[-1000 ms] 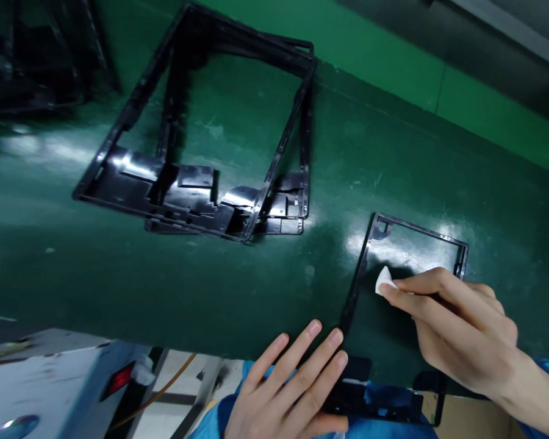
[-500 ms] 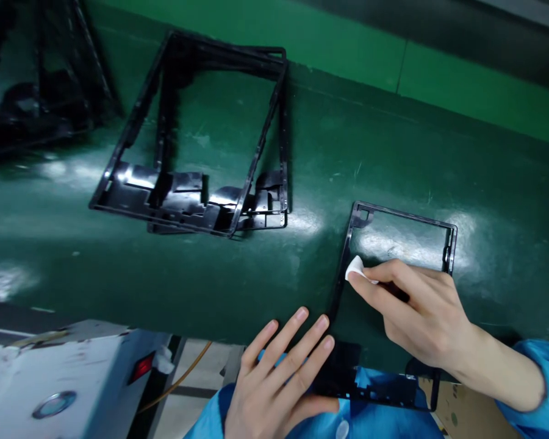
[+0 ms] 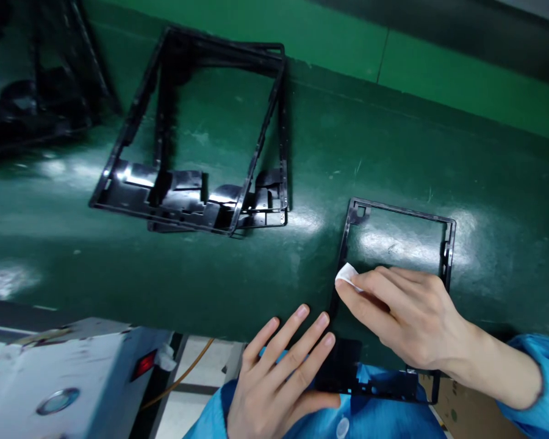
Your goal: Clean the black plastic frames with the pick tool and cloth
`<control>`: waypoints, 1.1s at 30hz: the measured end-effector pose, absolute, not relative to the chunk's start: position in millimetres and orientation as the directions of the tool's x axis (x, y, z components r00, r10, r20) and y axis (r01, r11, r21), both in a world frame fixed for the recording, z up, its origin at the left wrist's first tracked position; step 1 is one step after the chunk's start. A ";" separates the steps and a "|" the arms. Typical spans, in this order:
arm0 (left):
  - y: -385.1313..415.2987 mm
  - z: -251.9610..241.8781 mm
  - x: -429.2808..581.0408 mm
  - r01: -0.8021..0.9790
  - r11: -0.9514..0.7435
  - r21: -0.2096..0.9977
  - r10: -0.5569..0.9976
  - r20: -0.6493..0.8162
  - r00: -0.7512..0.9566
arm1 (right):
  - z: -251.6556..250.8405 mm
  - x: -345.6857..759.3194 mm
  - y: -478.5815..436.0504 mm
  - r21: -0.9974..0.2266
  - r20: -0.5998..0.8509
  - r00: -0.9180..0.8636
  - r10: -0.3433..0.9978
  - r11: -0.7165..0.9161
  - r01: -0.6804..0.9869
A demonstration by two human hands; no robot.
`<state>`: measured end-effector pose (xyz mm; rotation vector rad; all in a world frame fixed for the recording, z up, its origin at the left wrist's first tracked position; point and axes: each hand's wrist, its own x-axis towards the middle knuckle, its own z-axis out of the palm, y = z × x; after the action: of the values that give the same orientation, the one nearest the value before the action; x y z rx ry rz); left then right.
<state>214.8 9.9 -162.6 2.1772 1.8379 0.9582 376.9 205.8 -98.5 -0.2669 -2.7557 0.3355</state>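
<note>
A black plastic frame (image 3: 402,211) lies on the green table, its near end sticking out past the table's front edge. Pinched in my right hand (image 3: 407,317) is a small white cloth (image 3: 346,274), which touches the left bar of this frame. My left hand (image 3: 283,372) has its fingers stretched out and rests at the frame's lower left corner, the thumb along the near edge. Part of the frame's right bar is hidden under my right hand.
Several black frames (image 3: 190,222) lie stacked askew at the upper left of the green table (image 3: 320,140). More dark frames (image 3: 36,116) stand in the far left corner. A white metal box (image 3: 91,372) and an orange cable (image 3: 185,373) are below the table's front edge.
My right hand has slid the white cloth a little left and down along the left bar of the frame. My left hand has stayed nearly in place.
</note>
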 end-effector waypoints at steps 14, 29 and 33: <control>2.1 -175.1 214.5 0.791 -0.281 0.544 0.808 0.579 -0.112 | -109.9 382.1 207.3 -0.168 0.371 -0.911 0.183 0.977 0.128; 3.6 -169.6 206.7 0.788 -0.312 0.530 0.822 0.567 -0.056 | -107.7 380.8 174.1 -0.297 0.327 -0.944 0.037 0.953 -0.066; 0.8 -170.5 206.7 0.786 -0.326 0.525 0.826 0.562 -0.032 | -108.6 381.8 171.0 -0.371 0.309 -0.949 0.061 0.927 -0.061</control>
<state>206.7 0.8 -170.5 2.1513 1.7948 1.3129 381.8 171.0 -108.6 -0.0005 -2.7675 0.5476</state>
